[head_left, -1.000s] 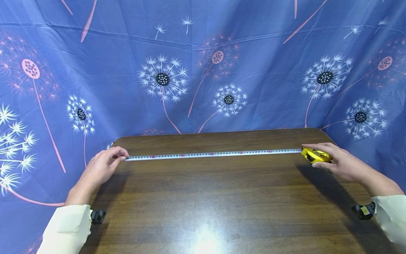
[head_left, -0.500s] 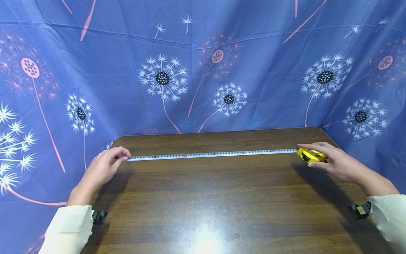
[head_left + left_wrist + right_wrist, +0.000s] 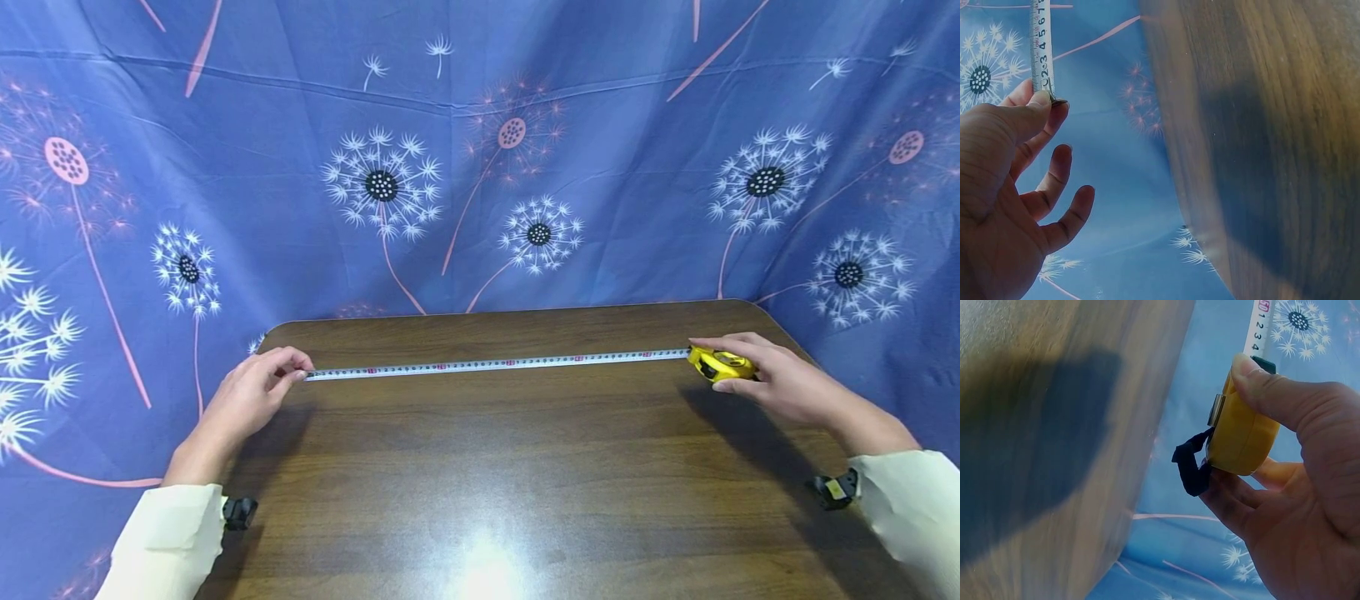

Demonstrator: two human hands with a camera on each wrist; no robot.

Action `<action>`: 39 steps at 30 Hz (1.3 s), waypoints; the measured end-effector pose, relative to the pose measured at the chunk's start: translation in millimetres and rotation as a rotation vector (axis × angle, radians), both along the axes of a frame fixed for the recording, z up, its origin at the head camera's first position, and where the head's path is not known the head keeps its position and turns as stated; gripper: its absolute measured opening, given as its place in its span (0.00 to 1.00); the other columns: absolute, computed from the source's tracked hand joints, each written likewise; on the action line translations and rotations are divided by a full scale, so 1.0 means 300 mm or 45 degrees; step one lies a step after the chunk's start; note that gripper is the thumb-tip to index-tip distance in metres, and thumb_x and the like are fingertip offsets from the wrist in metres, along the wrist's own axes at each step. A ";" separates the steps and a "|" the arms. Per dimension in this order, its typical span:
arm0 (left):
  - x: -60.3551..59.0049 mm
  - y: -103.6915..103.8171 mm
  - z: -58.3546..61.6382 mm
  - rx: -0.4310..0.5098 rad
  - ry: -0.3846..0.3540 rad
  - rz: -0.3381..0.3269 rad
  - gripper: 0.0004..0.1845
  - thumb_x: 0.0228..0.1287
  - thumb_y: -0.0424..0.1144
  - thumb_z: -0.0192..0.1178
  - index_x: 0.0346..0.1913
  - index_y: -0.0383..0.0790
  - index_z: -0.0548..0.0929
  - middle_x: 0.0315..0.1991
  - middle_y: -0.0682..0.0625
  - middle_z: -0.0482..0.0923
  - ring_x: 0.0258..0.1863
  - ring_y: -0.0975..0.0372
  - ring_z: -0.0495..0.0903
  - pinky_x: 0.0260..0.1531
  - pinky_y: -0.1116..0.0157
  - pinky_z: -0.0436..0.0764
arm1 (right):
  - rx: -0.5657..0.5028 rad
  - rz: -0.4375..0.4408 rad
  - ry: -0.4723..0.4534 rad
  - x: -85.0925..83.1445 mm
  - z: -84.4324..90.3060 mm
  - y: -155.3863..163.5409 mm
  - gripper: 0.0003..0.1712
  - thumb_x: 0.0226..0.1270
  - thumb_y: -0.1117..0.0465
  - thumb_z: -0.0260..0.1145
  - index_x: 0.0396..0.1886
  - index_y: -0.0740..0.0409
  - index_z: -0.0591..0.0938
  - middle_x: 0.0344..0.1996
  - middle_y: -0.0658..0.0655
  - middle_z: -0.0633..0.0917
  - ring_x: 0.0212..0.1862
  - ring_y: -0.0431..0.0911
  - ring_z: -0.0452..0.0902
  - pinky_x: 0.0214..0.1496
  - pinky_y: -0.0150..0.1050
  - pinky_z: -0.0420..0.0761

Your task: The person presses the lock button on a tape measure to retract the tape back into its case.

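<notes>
A yellow tape measure [image 3: 722, 365] is gripped in my right hand [image 3: 787, 379], on the right side of the head view. Its white blade [image 3: 480, 364] runs almost level leftward, numbers and red marks facing up. My left hand [image 3: 243, 392] pinches the blade's free end between thumb and fingertips. The left wrist view shows the metal end hook [image 3: 1059, 102] at the thumb tip, the other fingers loosely bent. In the right wrist view my thumb [image 3: 1250, 372] presses by the blade's mouth, and a black strap [image 3: 1191, 462] hangs from the yellow case [image 3: 1244, 434].
The brown wooden table [image 3: 480, 450] lies beneath both hands, whose shadows fall on it. Behind its rounded far edge hangs a blue cloth [image 3: 465, 183] with dandelion prints. Small black devices [image 3: 240, 513] sit at both wrists.
My right hand has moved left with the tape measure case, and the stretch of blade between the hands is shorter. My left hand has shifted slightly right, still pinching the end.
</notes>
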State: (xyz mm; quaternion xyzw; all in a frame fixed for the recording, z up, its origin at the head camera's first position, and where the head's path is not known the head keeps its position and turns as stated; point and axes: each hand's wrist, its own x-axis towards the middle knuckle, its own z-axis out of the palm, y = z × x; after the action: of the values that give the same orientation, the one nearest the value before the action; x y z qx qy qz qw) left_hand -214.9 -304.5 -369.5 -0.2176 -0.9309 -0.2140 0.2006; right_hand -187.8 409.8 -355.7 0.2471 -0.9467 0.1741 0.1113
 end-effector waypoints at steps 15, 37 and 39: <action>-0.003 0.013 -0.002 -0.011 -0.043 -0.005 0.08 0.70 0.31 0.66 0.43 0.49 0.85 0.37 0.54 0.87 0.34 0.57 0.85 0.38 0.49 0.78 | 0.001 -0.009 -0.062 -0.004 0.005 -0.027 0.39 0.63 0.64 0.77 0.73 0.48 0.75 0.60 0.62 0.77 0.56 0.56 0.75 0.44 0.45 0.77; 0.001 0.047 -0.009 0.015 0.049 -0.062 0.08 0.68 0.29 0.67 0.41 0.47 0.85 0.35 0.54 0.84 0.35 0.58 0.82 0.38 0.52 0.78 | -0.009 0.021 -0.051 -0.008 0.000 -0.076 0.38 0.63 0.64 0.78 0.72 0.49 0.76 0.57 0.61 0.78 0.53 0.53 0.76 0.44 0.45 0.78; 0.003 0.049 -0.012 -0.004 0.068 -0.050 0.09 0.67 0.29 0.68 0.41 0.49 0.85 0.35 0.55 0.84 0.37 0.55 0.80 0.40 0.51 0.75 | -0.009 0.024 -0.051 -0.010 -0.001 -0.079 0.38 0.63 0.64 0.78 0.72 0.49 0.76 0.57 0.61 0.78 0.52 0.53 0.76 0.44 0.45 0.78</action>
State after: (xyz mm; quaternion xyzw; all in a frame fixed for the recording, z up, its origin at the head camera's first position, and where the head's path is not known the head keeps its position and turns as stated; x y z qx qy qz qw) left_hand -213.9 -289.8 -373.0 -0.2418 -0.9211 -0.2106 0.2206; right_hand -190.6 386.1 -356.1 0.2519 -0.9458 0.1835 0.0914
